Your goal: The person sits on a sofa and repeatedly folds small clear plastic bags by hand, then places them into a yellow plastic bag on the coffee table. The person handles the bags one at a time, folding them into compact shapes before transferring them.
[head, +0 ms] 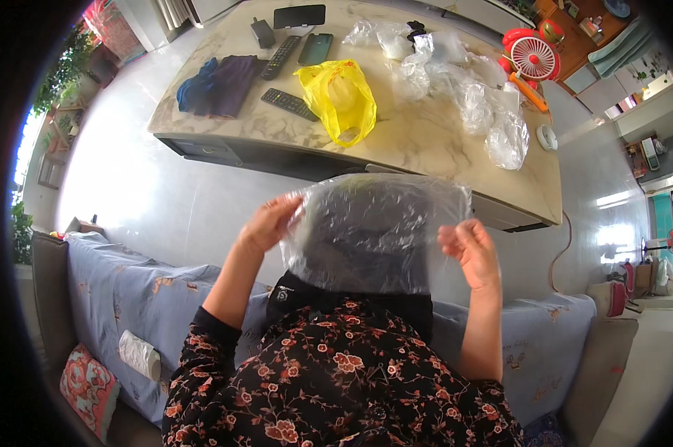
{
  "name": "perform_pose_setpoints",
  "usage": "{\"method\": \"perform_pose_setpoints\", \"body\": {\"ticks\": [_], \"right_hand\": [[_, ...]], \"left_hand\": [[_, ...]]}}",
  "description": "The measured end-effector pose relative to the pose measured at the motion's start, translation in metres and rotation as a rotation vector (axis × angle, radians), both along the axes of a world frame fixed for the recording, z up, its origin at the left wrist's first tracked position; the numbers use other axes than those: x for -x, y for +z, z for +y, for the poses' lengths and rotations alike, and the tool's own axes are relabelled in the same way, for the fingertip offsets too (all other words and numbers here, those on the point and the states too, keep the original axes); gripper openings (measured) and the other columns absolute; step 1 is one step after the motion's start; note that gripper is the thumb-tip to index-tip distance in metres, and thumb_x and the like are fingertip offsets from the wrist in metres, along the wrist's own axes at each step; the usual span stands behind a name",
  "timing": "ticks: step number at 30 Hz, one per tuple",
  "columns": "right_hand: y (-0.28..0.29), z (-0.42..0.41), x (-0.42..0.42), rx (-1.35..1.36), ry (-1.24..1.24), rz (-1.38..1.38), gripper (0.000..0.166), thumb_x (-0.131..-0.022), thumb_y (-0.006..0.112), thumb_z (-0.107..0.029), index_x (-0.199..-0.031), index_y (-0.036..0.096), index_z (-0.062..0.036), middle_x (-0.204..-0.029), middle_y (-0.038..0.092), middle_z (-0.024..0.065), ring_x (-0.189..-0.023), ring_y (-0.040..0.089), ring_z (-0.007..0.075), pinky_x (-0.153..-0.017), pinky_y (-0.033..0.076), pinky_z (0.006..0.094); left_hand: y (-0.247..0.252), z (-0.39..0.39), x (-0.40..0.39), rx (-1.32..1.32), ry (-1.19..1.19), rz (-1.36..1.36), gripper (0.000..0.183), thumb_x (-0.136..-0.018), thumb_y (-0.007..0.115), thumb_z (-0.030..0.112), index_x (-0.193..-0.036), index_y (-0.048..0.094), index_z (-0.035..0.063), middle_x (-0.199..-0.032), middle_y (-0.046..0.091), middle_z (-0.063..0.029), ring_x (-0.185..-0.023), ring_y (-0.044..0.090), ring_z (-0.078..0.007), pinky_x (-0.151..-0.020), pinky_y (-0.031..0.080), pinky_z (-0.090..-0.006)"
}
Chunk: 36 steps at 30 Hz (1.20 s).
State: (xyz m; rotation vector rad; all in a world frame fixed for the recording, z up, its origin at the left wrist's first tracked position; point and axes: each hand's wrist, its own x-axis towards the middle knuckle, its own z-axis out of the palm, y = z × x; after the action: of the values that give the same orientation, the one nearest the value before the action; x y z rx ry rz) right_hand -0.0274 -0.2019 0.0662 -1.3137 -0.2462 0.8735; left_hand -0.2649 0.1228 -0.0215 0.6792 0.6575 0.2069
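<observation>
A clear plastic bag (pixel 370 234) is spread out flat above my lap, wrinkled and shiny. My left hand (pixel 272 220) grips its left edge between thumb and fingers. At the bag's right edge, my right hand (pixel 470 246) has bent fingers close to the film; whether they pinch it is hard to tell. Beyond the bag, a yellow plastic bag (pixel 364 106) lies open-mouthed on the marble-topped table (pixel 425 151). Several crumpled clear plastic bags (pixel 476 109) are heaped on the table's right part.
On the table are remote controls (pixel 289 104), a smartphone (pixel 315 49), a black charger (pixel 263 33), folded dark cloth (pixel 222 86), a red-and-white fan (pixel 533 57) and a round white dish (pixel 547 137). A cloth-covered sofa (pixel 174 279) holds a white roll (pixel 139 355).
</observation>
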Motion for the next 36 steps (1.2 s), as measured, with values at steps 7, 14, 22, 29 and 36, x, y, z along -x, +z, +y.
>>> {"method": "perform_pose_setpoints", "body": {"ticks": [7, 14, 22, 29, 36], "right_hand": [[0.052, -0.009, -0.003, -0.285, -0.26, -0.689, 0.01, -0.096, 0.052, -0.014, -0.096, 0.05, -0.0046, -0.099, 0.064, 0.0118, -0.092, 0.061, 0.0213, -0.09, 0.046, 0.0402], [-0.071, -0.046, 0.034, 0.314, -0.101, -0.588, 0.01, -0.093, 0.06, -0.014, -0.089, 0.055, -0.0057, -0.082, 0.061, -0.0016, -0.076, 0.052, 0.0031, -0.072, 0.042, 0.0182], [-0.097, -0.052, 0.061, 0.261, -0.173, -0.301, 0.016, -0.094, 0.059, -0.017, -0.087, 0.058, -0.0028, -0.078, 0.06, -0.0009, -0.077, 0.053, 0.0056, -0.072, 0.043, 0.0215], [-0.113, -0.042, 0.057, 0.388, -0.314, -0.305, 0.018, -0.092, 0.062, -0.018, -0.084, 0.059, -0.0031, -0.068, 0.059, -0.0002, -0.065, 0.054, 0.0071, -0.066, 0.042, 0.0218], [-0.103, -0.04, 0.063, 0.579, -0.455, -0.822, 0.013, -0.089, 0.064, -0.016, -0.092, 0.062, -0.0028, -0.095, 0.062, 0.0072, -0.087, 0.058, 0.0178, -0.078, 0.046, 0.0311]], "left_hand": [[0.126, 0.016, -0.019, -0.954, 0.128, -0.47, 0.018, -0.092, 0.056, 0.009, -0.1, 0.066, -0.003, -0.097, 0.067, -0.0107, -0.091, 0.063, -0.0182, -0.086, 0.048, -0.0323], [-0.003, -0.021, 0.029, -0.751, -0.056, -0.015, 0.012, -0.09, 0.061, 0.005, -0.096, 0.068, -0.0016, -0.088, 0.07, -0.0073, -0.087, 0.064, -0.0144, -0.085, 0.05, -0.0279], [-0.028, -0.059, 0.045, -0.497, 0.027, 0.084, 0.026, -0.096, 0.055, 0.02, -0.099, 0.066, -0.0032, -0.09, 0.068, -0.0039, -0.092, 0.059, -0.0109, -0.09, 0.042, -0.027], [-0.044, -0.06, 0.034, -0.556, 0.099, 0.15, 0.026, -0.096, 0.055, 0.02, -0.092, 0.067, -0.0023, -0.074, 0.061, -0.0005, -0.072, 0.055, -0.0083, -0.074, 0.044, -0.0237], [-0.045, -0.063, 0.034, -0.595, 0.098, 0.241, 0.025, -0.095, 0.055, 0.019, -0.089, 0.067, -0.0017, -0.072, 0.059, 0.0008, -0.072, 0.054, -0.008, -0.073, 0.043, -0.0235]]}}
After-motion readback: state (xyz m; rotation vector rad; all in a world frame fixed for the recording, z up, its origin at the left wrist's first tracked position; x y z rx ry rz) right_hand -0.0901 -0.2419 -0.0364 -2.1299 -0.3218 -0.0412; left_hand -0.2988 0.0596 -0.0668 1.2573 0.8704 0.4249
